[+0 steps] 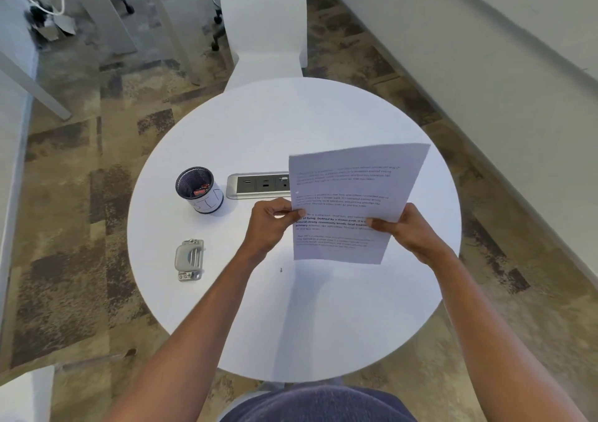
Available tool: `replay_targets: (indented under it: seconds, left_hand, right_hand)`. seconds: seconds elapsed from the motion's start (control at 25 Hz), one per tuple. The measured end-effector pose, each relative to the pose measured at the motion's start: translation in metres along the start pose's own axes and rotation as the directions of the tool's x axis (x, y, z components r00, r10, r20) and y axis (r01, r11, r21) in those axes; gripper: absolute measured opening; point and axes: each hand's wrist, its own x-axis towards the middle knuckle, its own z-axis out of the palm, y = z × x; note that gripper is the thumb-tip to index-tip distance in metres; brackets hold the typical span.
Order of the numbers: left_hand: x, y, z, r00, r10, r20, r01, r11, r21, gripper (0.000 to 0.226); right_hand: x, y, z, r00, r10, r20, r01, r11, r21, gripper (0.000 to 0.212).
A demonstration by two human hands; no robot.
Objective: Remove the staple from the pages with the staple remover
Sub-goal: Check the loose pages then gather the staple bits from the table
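Observation:
I hold a few white printed pages [349, 188] up over the round white table [259, 124]. My left hand [271, 224] pinches their left edge, and my right hand [407, 231] grips the lower right part with the thumb on the print. A small nick shows on the left edge of the pages [297, 192]. A tiny dark bent piece, seemingly a loose staple [281, 270], lies on the table just below my left wrist. A grey metal and plastic desk tool [190, 260] sits at the left front, apart from both hands.
A dark mesh cup [199, 193] with a white band holds a small red item. A silver power outlet panel [255, 185] is set into the table, partly behind the pages. A white chair [265, 24] stands across the table. Patterned carpet surrounds it.

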Motion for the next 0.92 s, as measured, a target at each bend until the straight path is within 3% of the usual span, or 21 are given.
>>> replay_targets:
  seconds: [0.24,0.4,0.52,0.76,0.92]
  left_hand:
    - [-0.004,0.002,-0.002,0.998,0.062,0.011,-0.063,0.998,0.02,0.019]
    - [-0.011,-0.013,-0.004,0.998,0.044,0.052,-0.053,0.982,0.18,0.018]
    - [-0.016,-0.025,-0.004,0.999,0.012,0.047,-0.019,0.987,0.158,0.015]
    - [-0.012,-0.012,-0.005,0.998,0.059,0.023,-0.061,0.994,0.091,0.017]
    - [-0.01,-0.013,-0.008,0.998,0.023,0.054,-0.031,0.985,0.169,0.029]
  right_hand:
    - [-0.004,-0.003,-0.001,0.996,-0.086,0.011,0.085,0.995,0.043,0.034]
    - [-0.007,0.015,-0.002,0.997,-0.003,0.078,0.006,0.999,-0.042,0.037]
    - [-0.007,0.03,-0.004,0.997,0.044,0.064,-0.036,0.993,-0.116,0.028]
    - [-0.008,0.014,-0.006,0.998,-0.041,0.038,0.042,0.998,-0.038,0.033]
    - [-0.006,0.013,-0.005,0.996,0.014,0.086,-0.005,0.995,-0.098,0.03]
